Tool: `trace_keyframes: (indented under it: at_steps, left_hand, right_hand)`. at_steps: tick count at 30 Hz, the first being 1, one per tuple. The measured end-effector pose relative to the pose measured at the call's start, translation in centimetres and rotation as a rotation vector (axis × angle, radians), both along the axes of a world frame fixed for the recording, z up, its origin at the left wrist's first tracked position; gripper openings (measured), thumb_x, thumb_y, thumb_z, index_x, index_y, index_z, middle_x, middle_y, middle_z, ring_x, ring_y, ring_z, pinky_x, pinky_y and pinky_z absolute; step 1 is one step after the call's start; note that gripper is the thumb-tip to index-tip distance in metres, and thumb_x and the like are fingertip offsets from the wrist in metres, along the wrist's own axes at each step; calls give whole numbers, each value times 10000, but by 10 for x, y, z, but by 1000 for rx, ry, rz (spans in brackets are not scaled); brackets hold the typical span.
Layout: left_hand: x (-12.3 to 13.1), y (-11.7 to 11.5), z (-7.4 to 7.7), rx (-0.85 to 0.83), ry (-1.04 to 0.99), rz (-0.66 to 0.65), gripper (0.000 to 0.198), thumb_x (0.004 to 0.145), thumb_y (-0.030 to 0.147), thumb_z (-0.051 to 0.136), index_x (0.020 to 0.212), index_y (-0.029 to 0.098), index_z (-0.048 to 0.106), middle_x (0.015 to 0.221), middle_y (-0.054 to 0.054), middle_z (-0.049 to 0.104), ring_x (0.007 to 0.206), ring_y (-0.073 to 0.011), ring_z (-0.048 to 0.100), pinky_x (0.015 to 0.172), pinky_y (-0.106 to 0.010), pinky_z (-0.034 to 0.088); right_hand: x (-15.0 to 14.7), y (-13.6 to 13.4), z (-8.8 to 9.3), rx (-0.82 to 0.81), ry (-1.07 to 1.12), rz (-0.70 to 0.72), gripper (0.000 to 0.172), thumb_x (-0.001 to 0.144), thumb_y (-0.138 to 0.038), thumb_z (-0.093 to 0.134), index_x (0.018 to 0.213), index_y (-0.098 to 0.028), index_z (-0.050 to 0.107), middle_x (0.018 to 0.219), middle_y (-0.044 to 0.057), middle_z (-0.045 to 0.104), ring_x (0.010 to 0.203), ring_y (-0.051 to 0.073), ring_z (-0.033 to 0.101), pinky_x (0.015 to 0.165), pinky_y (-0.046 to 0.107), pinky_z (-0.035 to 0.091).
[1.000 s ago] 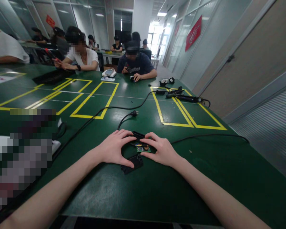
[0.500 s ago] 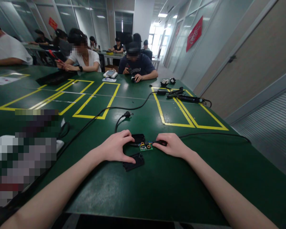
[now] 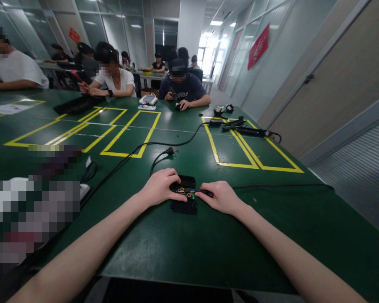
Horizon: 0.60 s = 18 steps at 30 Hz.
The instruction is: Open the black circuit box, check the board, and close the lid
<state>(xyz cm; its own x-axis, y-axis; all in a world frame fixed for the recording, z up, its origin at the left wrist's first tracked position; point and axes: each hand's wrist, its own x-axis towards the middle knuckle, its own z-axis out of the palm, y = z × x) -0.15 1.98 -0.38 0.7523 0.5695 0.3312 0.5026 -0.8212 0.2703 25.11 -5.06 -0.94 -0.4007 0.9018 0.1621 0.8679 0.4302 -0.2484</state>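
A small green circuit board (image 3: pixel 189 195) with copper-coloured rings lies between two black casing halves. One half (image 3: pixel 187 181) is just beyond the board, the other (image 3: pixel 183 207) on its near side. My left hand (image 3: pixel 164 188) has its thumb and fingers around the board's left end, where a black cable meets it. That cable runs to a black plug (image 3: pixel 169 151) farther back. My right hand (image 3: pixel 220 196) pinches the black cable (image 3: pixel 207 192) at the board's right side.
Yellow tape rectangles mark the green table (image 3: pixel 164 252). Black tools (image 3: pixel 251 131) lie at the back right, near a long cable. Blurred items (image 3: pixel 41 210) stand at the left. Several people sit across the table, one handling a small object (image 3: pixel 178 106).
The near casing half has moved up and right, closer to the board. My left thumb has left it for the board's edge. The board and my right hand have shifted slightly left.
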Motion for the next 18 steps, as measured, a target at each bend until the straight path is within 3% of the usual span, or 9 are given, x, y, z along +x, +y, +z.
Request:
trace_keyframes:
  at_steps: [7,9,14,18]
  left_hand:
    - [-17,-4,7,-137,-71,-94,431,890,542,735,1169,219,679,1178,-65,668,1015,-230,686,846,-323,532]
    - [-22,-4,9,-163,-105,-77,376,919,487,690,1177,214,665,1190,-68,649,947,-204,688,820,-317,538]
    - [-29,2,11,-214,-90,-45,188,926,367,625,987,193,663,940,-28,639,732,-147,606,650,-253,480]
    - [-29,6,13,-245,-50,-52,263,1005,383,511,901,186,649,863,-26,650,751,-159,614,682,-258,461]
  right_hand:
    - [-5,0,2,-18,-50,-60,396,1051,-452,517,794,-201,686,650,34,689,613,178,639,594,266,301]
    - [-4,0,2,-21,-69,-60,416,1065,-458,488,807,-200,688,671,43,703,636,184,657,598,267,302]
    - [-1,2,0,-4,-84,-63,460,1087,-473,427,821,-202,686,677,52,709,657,193,676,612,273,306]
    - [-1,3,-1,24,-79,-55,487,1098,-476,390,805,-202,667,664,55,698,639,198,669,605,280,301]
